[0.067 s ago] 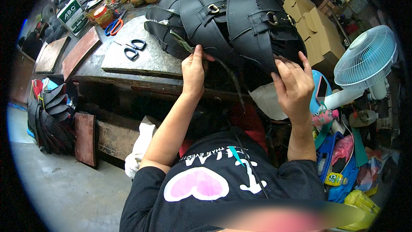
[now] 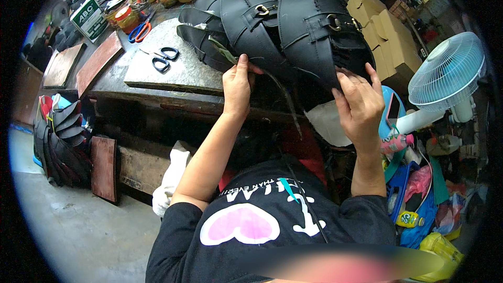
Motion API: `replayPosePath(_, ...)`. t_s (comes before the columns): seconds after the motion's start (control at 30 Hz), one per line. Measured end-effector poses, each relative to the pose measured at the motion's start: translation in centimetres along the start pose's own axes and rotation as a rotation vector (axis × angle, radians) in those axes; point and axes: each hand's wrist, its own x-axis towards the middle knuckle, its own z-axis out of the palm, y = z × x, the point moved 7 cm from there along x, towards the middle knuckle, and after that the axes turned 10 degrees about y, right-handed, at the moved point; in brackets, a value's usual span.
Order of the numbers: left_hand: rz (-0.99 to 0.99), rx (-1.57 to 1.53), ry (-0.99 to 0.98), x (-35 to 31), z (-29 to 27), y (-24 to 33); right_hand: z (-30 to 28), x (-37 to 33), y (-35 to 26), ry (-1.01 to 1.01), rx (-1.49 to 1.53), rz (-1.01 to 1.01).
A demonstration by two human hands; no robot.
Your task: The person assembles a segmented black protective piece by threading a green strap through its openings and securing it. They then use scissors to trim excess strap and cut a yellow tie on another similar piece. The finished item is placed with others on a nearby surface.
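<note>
A row of black leather shoe uppers (image 2: 299, 26), with metal buckles and stitched edges, lies overlapping at the edge of the workbench. My left hand (image 2: 237, 89) is closed in a pinch at their near side, thumb up, on a thin dark strip (image 2: 285, 91). One end of the strip sticks out toward the uppers, while the other hangs below the bench edge. With bent fingers, my right hand (image 2: 360, 107) grips the lower edge of the rightmost upper; some fingertips are hidden behind the leather.
Left of the uppers, scissors (image 2: 163, 60) rest on a pale stone slab (image 2: 196, 73). Orange-and-blue-handled shears (image 2: 140, 32), glue jars (image 2: 126, 20) and a green-white can (image 2: 89, 20) stand farther back. A fan (image 2: 448, 71) and cardboard boxes (image 2: 387, 42) are at right.
</note>
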Motion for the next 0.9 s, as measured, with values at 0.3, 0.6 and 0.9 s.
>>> replayPosePath(0.3, -0.029, 0.013, -0.017, 0.1, -0.1, -0.2, -1.6, 0.0, 1.1, 0.046, -0.005, 0.016)
replayPosePath(0.6, 0.016, -0.034, 0.001, 0.2, 0.1, -0.1, -2.4, 0.7, 0.4, 0.071, 0.109, 0.027)
replayPosePath(0.9, -0.162, -0.250, -0.005, 0.4, 0.1, -0.7, 8.0, 2.7, -2.5, -0.211, 0.151, -0.087)
